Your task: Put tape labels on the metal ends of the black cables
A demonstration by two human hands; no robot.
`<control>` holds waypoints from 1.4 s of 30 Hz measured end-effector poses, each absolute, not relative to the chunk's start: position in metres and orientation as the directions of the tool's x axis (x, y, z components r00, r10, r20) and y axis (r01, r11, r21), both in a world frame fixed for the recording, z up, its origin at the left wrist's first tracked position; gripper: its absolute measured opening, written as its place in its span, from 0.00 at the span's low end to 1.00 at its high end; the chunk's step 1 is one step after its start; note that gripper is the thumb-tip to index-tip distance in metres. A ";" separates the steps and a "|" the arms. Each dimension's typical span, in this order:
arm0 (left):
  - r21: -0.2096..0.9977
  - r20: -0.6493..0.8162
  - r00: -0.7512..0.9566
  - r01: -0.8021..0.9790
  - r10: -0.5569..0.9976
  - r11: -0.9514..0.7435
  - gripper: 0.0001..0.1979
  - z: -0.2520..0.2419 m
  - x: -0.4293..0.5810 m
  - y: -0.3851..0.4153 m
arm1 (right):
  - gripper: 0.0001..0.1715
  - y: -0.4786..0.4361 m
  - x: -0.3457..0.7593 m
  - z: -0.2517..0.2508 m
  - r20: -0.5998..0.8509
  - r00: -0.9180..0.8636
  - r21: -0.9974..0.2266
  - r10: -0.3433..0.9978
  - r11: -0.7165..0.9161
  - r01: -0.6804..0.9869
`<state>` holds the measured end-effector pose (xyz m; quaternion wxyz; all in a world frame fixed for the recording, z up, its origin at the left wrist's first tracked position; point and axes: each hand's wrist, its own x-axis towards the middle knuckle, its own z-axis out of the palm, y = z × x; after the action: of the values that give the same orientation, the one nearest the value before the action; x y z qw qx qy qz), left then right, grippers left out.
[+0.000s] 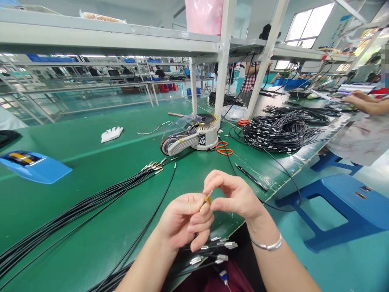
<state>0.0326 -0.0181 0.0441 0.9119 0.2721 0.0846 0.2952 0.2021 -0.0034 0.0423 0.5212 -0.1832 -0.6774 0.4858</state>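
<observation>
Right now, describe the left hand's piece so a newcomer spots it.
Start at the gray-white tape dispenser on the green table, then come toward the camera to the left hand. Between its thumb and fingers is a slim yellow-marked piece, the right hand close at its tip. Unlike the bundled black cables on the table, it is held aloft.

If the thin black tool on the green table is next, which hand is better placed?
Probably the right hand: the thin black tool lies close by on that side. The left hand is farther off and pinches a small yellow-marked piece.
</observation>
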 end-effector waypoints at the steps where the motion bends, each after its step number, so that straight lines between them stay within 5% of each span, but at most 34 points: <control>1: 0.537 -0.006 0.816 -0.485 0.578 0.690 0.10 0.043 0.033 -0.018 | 0.08 -0.003 0.200 0.043 0.536 -0.382 -0.844 0.753 0.470 -0.257; 11: 0.584 -0.055 0.854 -0.393 0.517 0.711 0.13 0.043 0.032 -0.020 | 0.04 0.000 0.200 0.036 0.600 -0.371 -0.799 0.708 0.554 -0.235; 14: 0.800 -0.099 0.761 -0.323 0.642 0.506 0.14 0.049 0.034 -0.022 | 0.08 -0.001 0.211 0.030 0.490 -0.297 -0.871 0.820 0.475 -0.128; 18: 0.993 -0.112 0.408 0.011 0.906 0.118 0.11 0.054 0.044 -0.028 | 0.11 -0.014 0.237 0.037 0.284 -0.231 -0.958 0.931 0.287 -0.022; 23: 0.937 0.000 0.354 0.327 0.935 -0.124 0.11 0.053 0.058 -0.040 | 0.07 -0.031 0.251 0.057 0.223 -0.254 -0.918 0.941 0.291 0.270; 32: 0.849 0.167 0.493 0.368 0.854 -0.378 0.13 0.055 0.072 -0.042 | 0.07 -0.049 0.258 0.064 0.225 -0.325 -0.825 0.918 0.357 0.439; 36: 0.878 0.070 0.533 0.369 0.843 -0.305 0.15 0.063 0.071 -0.042 | 0.06 -0.054 0.264 0.061 0.166 -0.304 -0.842 0.938 0.295 0.451; 42: 0.856 -0.063 0.379 0.496 0.923 -0.145 0.18 0.065 0.044 -0.043 | 0.11 -0.054 0.267 0.044 0.052 -0.114 -0.908 0.992 0.095 0.409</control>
<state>0.0443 -0.0432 0.0645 0.4246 0.7134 0.4974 0.2516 0.2675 -0.0538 0.0441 0.3753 -0.5495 -0.6375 0.3883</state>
